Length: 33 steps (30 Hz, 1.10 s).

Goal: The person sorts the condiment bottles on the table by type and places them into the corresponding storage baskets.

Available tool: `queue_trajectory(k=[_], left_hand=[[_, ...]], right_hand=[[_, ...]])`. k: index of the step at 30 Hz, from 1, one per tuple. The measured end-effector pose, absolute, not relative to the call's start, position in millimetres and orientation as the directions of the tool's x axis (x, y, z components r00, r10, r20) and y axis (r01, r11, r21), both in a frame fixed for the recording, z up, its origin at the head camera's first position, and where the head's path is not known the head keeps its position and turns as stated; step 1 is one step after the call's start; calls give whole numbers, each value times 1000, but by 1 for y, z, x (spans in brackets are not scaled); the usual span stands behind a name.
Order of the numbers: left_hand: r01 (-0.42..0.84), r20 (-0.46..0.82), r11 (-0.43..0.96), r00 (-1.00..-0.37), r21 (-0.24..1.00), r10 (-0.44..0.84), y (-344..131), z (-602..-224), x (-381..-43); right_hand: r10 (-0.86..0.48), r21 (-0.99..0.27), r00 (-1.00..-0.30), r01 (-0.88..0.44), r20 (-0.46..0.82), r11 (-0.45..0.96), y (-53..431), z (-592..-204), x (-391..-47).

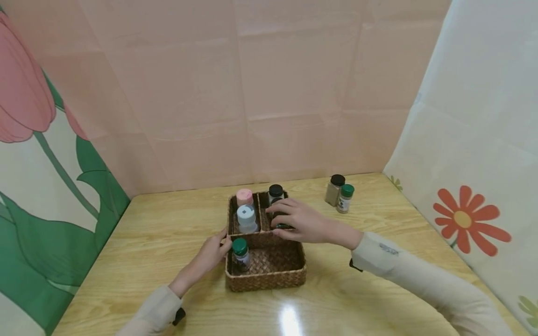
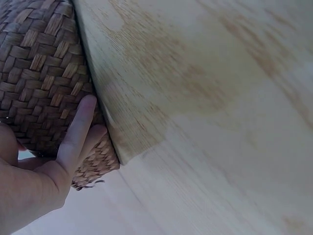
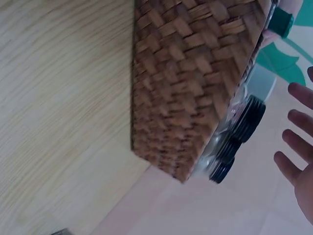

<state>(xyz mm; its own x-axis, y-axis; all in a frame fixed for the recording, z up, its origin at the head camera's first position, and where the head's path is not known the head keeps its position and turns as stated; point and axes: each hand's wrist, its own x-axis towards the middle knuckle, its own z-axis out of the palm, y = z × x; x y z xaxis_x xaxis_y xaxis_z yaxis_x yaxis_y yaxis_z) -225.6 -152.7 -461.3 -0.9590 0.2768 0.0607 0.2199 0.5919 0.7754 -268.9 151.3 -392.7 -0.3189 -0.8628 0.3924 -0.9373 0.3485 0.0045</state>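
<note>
A brown woven basket (image 1: 266, 282) with a divided back part and a lower front part stands on the table. At its left side my left hand (image 1: 212, 252) holds the wall, with fingers (image 2: 78, 127) lying along the outer weave. My right hand (image 1: 300, 220) hovers over the back right compartment, fingers spread and apart from the black-capped jars (image 3: 248, 119) below it. It partly hides them in the head view. In the back left compartment stand a pink-capped bottle (image 1: 244, 198) and a white-capped bottle (image 1: 246, 218). One green-capped spice jar (image 1: 241, 254) stands in the front part's left corner.
Right of the basket, towards the back of the wooden table (image 1: 176, 233), stand a black-capped jar (image 1: 333, 192) of pale brown contents and another green-capped jar (image 1: 344, 200), close together. A pink cloth (image 1: 273, 93) hangs behind, with flower-printed cloths at both sides.
</note>
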Motion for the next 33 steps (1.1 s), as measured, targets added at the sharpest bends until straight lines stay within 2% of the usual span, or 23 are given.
queue_trajectory(k=[17,27,30,33], left_hand=[[207,46,586,-960,784,277,-153,-459,-224],[196,36,571,-960,797,279,-153,-460,-223],[187,26,574,-961,797,276,-153,-459,-223],[179,19,579,-962,795,271,-152,-459,-223]], right_hand=[[-783,173,-289,-878,551,446,195,-399,-296],[-598,97,-366,-793,713,601,227,-408,-317],[-571,91,-383,-770,726,631,238,-411,-324],[-556,64,-427,-750,713,658,250,-414,-332]])
